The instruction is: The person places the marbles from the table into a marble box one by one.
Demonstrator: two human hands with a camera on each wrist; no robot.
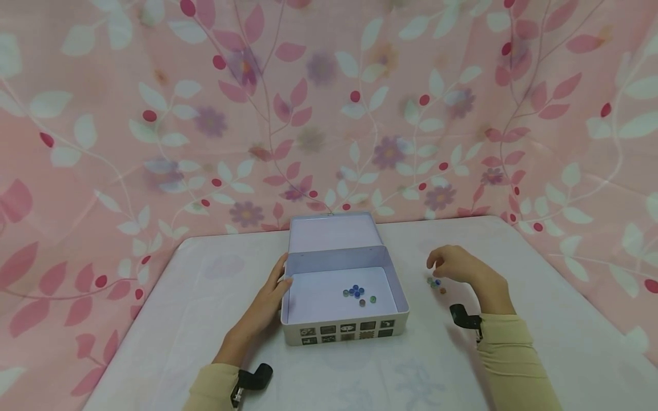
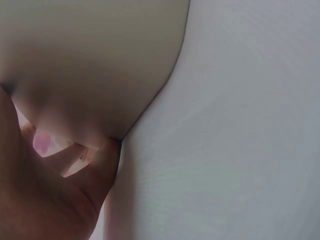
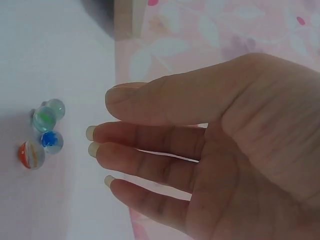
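Note:
A hinged tin box (image 1: 344,337) stands on the table with its lid (image 1: 334,231) tipped back. Several glass marbles lie on its floor, among them a blue marble (image 1: 357,294) and a green marble (image 1: 373,299). My left hand (image 1: 263,299) holds the box's left wall, its thumb at the rim; the left wrist view shows fingers against the box side (image 2: 100,65). To the right of the box, my right hand (image 1: 457,265) hovers over several loose marbles. Those include a blue marble (image 3: 51,142) and an orange-striped marble (image 3: 31,154). No marble shows between its loosely bent fingers.
A white cloth (image 1: 221,265) covers the table. Behind it hangs a pink floral curtain (image 1: 329,114), close to the table's back edge. Small dark wrist cameras, one (image 1: 257,377) on the left and one (image 1: 464,317) on the right, jut from the sleeves.

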